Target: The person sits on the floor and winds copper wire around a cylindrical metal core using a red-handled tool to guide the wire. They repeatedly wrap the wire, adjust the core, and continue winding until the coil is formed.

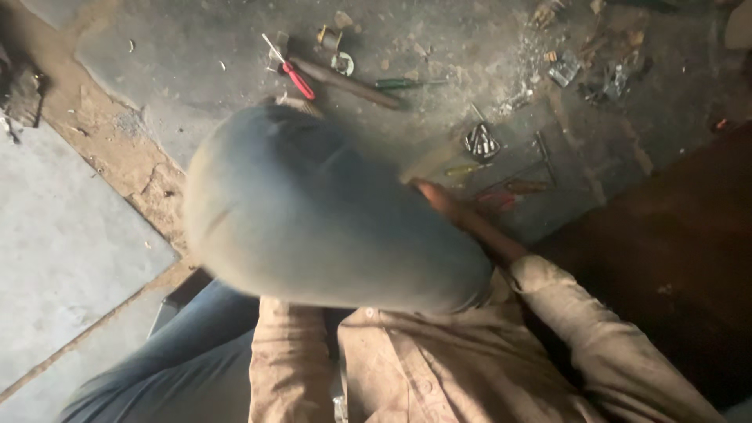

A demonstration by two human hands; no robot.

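My right hand [439, 200] pokes out just past the raised denim knee [313, 211], reaching toward the yellow-handled screwdriver [468, 168] and red-handled tool [497, 200] on the floor beside it; can't tell whether it's grasping anything. Left hand is hidden behind the knee, only its sleeve [290, 360] visible, state unknown. Beyond the knee: red-handled pliers [298, 80], a dark hammer handle [348, 82], a green screwdriver [399, 83], and a cluster of bits [481, 142].

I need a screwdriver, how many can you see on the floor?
3: red-handled screwdriver far left, green-handled screwdriver centre, yellow-handled screwdriver nearer; knee may hide more.
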